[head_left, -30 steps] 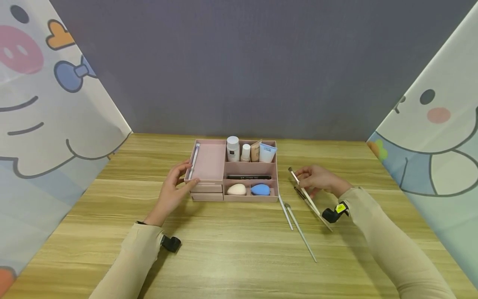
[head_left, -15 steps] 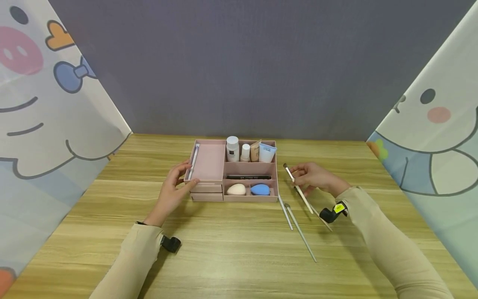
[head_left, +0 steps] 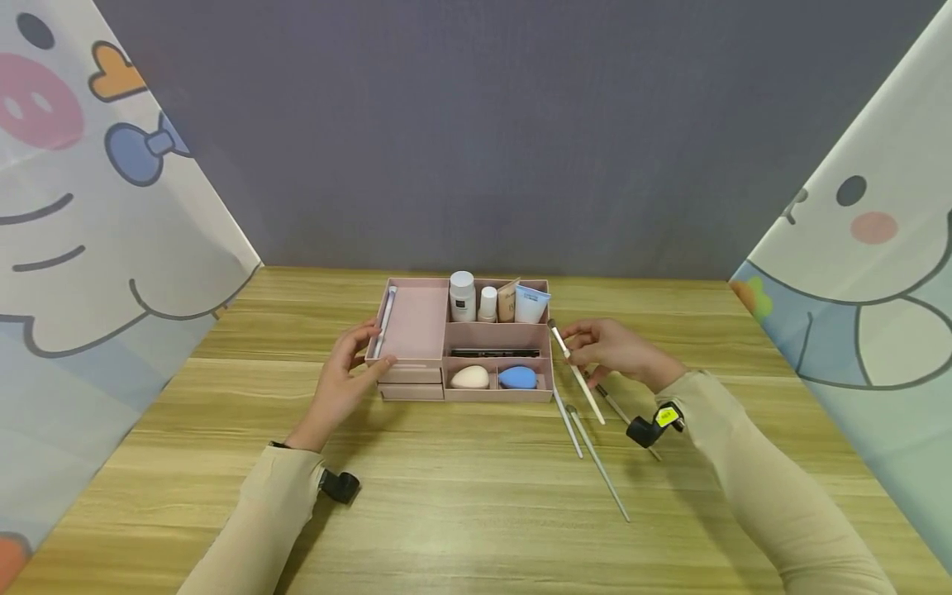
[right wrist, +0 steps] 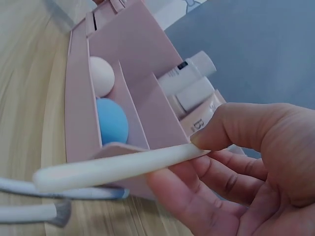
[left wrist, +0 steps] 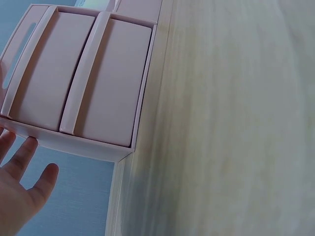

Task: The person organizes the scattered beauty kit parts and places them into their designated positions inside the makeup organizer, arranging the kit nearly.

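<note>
From where I stand, the table looks like yellow-brown wood, with long stripes running from side to side. Behind it is a plain dark grey wall. On the left hangs a big cartoon sheet with a pink nose and a blue bow, and on the right is another cartoon sheet with a round pink cheek. A pink box sits near the back of the table. The person's left hand touches the box at its left front corner, fingers spread and not wrapped round it. The right hand pinches a white brush between thumb and fingers. That brush is slanted beside the right side of the box, with its dark tip pointing to the back; I can't tell if it touches the box. Near it on the table lie a grey brush, a thin white stick by the box's front right corner, and a brown brush partly under the right arm. Inside the box are bottles and tubes at the back, a black pen in the middle, and a cream sponge and a blue sponge in front.
</note>
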Tool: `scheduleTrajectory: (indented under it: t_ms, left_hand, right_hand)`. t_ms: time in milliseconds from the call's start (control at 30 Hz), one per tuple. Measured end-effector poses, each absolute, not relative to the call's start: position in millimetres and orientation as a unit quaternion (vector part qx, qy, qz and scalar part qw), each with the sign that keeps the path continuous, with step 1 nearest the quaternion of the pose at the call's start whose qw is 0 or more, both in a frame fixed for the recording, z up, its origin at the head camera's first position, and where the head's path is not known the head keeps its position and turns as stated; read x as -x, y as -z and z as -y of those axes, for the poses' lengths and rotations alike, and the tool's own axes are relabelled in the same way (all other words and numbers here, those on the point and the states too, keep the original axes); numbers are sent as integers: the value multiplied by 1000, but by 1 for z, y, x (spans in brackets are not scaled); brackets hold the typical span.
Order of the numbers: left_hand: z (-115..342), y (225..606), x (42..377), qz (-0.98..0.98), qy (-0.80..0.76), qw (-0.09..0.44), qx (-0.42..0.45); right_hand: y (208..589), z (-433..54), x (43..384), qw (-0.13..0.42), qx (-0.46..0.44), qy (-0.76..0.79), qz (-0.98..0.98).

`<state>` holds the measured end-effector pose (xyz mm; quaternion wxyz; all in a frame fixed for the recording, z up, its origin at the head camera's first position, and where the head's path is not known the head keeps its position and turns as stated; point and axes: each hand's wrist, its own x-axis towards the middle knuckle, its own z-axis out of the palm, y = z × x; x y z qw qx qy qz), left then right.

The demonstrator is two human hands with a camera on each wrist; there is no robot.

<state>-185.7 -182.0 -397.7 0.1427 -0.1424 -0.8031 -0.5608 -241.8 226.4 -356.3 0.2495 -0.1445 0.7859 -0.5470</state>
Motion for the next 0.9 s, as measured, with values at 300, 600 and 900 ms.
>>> scheduleTrajectory:
  t_ms: [300,600,900]
  left_hand:
    - [182,399,187,800,566,139,142]
    - [183,398,185,800,563,145,145]
    - [182,399,186,798,566,148,143]
  right_hand:
    - [350,-211,240,244,164,551,-781]
    - [346,-192,240,248,179,566,-765]
    - [334,-171,236,247,205,557,-766]
